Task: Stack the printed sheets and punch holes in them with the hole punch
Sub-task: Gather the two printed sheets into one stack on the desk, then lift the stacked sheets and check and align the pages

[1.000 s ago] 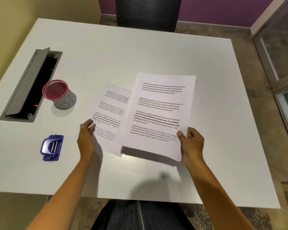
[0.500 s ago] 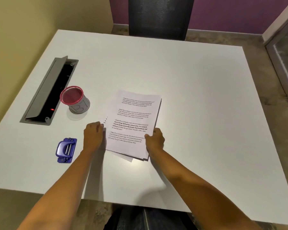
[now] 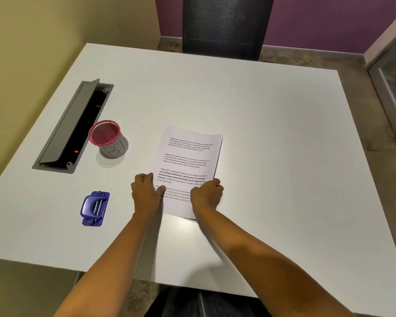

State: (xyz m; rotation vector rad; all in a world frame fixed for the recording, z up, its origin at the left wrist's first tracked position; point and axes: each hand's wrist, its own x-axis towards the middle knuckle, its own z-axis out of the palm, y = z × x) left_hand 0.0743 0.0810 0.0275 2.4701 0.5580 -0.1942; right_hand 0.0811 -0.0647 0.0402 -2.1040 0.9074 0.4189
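Note:
The printed sheets [image 3: 188, 156] lie as one squared stack on the white table [image 3: 272, 133], text facing up. My left hand [image 3: 146, 191] grips the stack's left edge near its lower corner, thumb on top of the paper. My right hand [image 3: 206, 193] holds the right edge near the lower right corner. A blue hole punch [image 3: 94, 208] rests on the table to the left of my left hand, a short gap away, untouched.
A grey cup with a red rim [image 3: 109, 139] stands left of the sheets. Beyond it an open grey cable hatch [image 3: 71, 126] is set in the table. A black mesh chair [image 3: 224, 26] stands at the far edge.
The two separate sheets have been brought together into one aligned stack. My right hand moved left with its sheet, and both hands now hold the stack's lower edges.

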